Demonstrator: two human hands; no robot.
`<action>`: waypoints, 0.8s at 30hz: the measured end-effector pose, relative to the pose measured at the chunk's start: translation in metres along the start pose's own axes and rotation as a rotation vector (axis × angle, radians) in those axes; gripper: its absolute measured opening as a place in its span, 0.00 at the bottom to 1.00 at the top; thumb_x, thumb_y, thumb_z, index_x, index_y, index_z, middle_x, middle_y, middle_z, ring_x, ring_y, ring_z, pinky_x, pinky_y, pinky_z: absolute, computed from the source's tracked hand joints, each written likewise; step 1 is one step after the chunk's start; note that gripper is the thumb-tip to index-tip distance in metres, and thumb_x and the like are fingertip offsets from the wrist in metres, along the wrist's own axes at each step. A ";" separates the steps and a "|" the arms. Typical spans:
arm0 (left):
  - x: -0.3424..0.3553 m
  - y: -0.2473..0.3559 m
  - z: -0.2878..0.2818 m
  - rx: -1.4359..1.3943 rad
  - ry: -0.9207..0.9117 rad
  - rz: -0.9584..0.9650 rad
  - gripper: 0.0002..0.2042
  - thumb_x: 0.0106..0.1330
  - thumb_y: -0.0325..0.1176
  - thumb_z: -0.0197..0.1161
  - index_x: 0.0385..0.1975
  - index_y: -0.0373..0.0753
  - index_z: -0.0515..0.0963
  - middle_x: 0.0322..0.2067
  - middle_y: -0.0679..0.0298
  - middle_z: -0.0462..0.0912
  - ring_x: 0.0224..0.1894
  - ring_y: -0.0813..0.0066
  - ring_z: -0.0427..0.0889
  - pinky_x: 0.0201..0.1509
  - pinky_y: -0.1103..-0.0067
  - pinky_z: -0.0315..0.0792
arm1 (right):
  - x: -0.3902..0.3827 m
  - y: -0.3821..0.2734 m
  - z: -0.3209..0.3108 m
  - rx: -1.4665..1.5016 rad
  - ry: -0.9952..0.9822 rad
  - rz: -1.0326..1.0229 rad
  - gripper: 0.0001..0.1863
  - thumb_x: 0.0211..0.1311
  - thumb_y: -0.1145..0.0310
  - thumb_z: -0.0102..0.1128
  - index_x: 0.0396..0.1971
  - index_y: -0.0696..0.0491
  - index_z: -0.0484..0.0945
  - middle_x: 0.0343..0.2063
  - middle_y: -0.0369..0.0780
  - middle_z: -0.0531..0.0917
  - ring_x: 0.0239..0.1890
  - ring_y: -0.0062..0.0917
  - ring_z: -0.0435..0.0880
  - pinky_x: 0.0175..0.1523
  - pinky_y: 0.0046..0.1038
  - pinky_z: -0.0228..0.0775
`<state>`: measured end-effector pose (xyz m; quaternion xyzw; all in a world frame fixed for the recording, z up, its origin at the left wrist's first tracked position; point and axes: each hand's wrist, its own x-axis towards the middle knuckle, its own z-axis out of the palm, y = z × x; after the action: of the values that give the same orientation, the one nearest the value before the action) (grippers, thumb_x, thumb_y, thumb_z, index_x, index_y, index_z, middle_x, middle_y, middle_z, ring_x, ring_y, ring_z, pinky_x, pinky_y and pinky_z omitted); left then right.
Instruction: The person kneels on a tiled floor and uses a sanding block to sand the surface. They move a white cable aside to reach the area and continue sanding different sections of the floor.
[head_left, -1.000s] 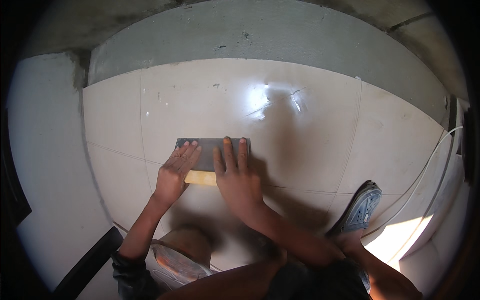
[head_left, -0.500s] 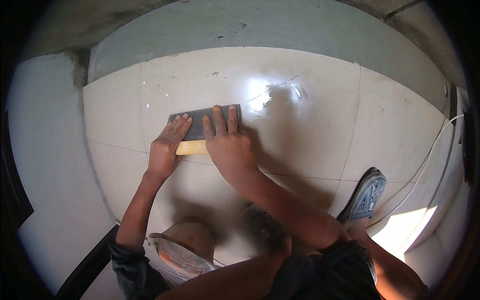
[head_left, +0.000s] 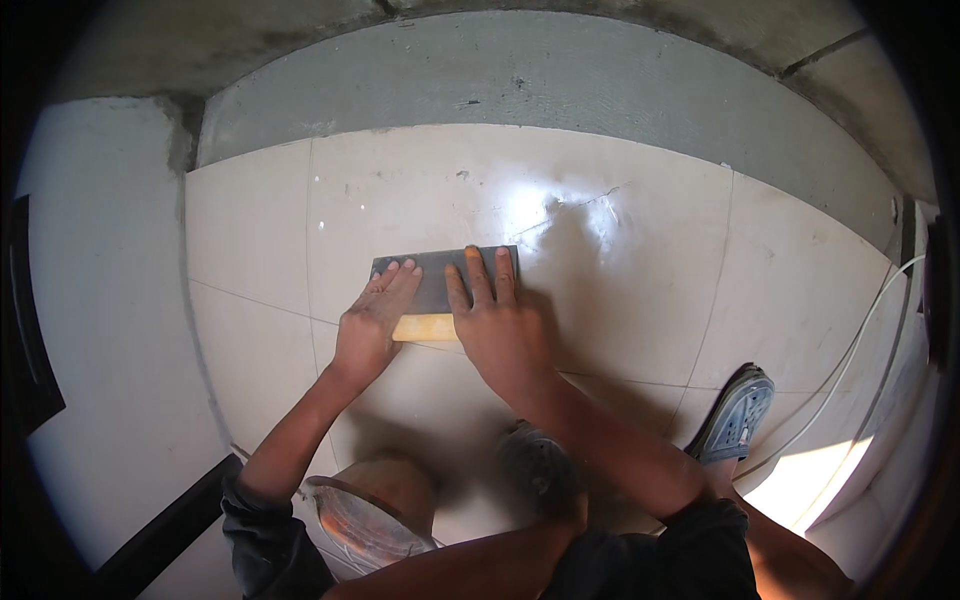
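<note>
A wide scraper (head_left: pixel 432 290) with a flat dark blade and a pale yellow handle edge lies across the floor tile in front of me. Gripping its left end, my left hand (head_left: pixel 372 322) has its fingers laid over the blade. My right hand (head_left: pixel 500 325) holds the right part, three fingers stretched forward on the blade and an orange-brown smear on the fingertips. Both thumbs are hidden beneath. The far edge of the blade is at or close to the tile surface; the exact contact cannot be told.
Beige floor tiles (head_left: pixel 640 320) show thin joints and a bright reflection. A grey-green wall strip (head_left: pixel 560 80) runs behind. Near my left forearm stands a dirty bucket (head_left: pixel 385 505). My shoes, one a blue-grey clog (head_left: pixel 738 415), are on the floor. A white cable (head_left: pixel 845 365) curves along the right.
In the picture, both hands and the scraper sit lower and further right. The floor and wall have shifted down too, so much of this comes from head movement. The grip is the same.
</note>
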<state>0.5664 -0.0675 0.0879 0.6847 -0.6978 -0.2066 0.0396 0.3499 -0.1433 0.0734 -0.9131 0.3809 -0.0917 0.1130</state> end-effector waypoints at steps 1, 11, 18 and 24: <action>0.008 -0.001 -0.002 0.004 0.013 -0.010 0.44 0.49 0.15 0.74 0.73 0.39 0.73 0.73 0.54 0.75 0.75 0.51 0.73 0.80 0.60 0.69 | 0.013 0.006 0.003 0.001 0.021 -0.002 0.23 0.64 0.70 0.65 0.60 0.51 0.86 0.66 0.47 0.82 0.64 0.53 0.84 0.46 0.32 0.88; 0.020 -0.013 -0.013 -0.029 0.068 -0.024 0.44 0.49 0.10 0.67 0.73 0.43 0.74 0.73 0.57 0.75 0.75 0.55 0.74 0.78 0.63 0.72 | 0.033 0.002 0.007 -0.002 0.011 0.000 0.24 0.63 0.72 0.66 0.60 0.53 0.85 0.64 0.48 0.84 0.65 0.53 0.83 0.47 0.31 0.88; -0.006 -0.007 -0.009 0.005 -0.034 -0.015 0.43 0.50 0.13 0.71 0.73 0.40 0.74 0.72 0.53 0.76 0.74 0.52 0.74 0.79 0.63 0.71 | 0.008 -0.009 0.009 0.003 -0.017 -0.011 0.25 0.64 0.73 0.63 0.62 0.53 0.84 0.65 0.49 0.83 0.65 0.51 0.84 0.46 0.31 0.90; -0.006 -0.009 -0.013 0.019 -0.048 -0.010 0.41 0.52 0.13 0.71 0.72 0.39 0.74 0.71 0.54 0.77 0.74 0.52 0.74 0.79 0.63 0.70 | 0.011 -0.011 0.010 0.046 -0.016 0.017 0.25 0.64 0.74 0.62 0.62 0.53 0.83 0.65 0.50 0.82 0.64 0.52 0.85 0.45 0.31 0.90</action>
<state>0.5799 -0.0644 0.0983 0.6833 -0.6971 -0.2166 0.0153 0.3674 -0.1423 0.0677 -0.9077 0.3855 -0.0924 0.1379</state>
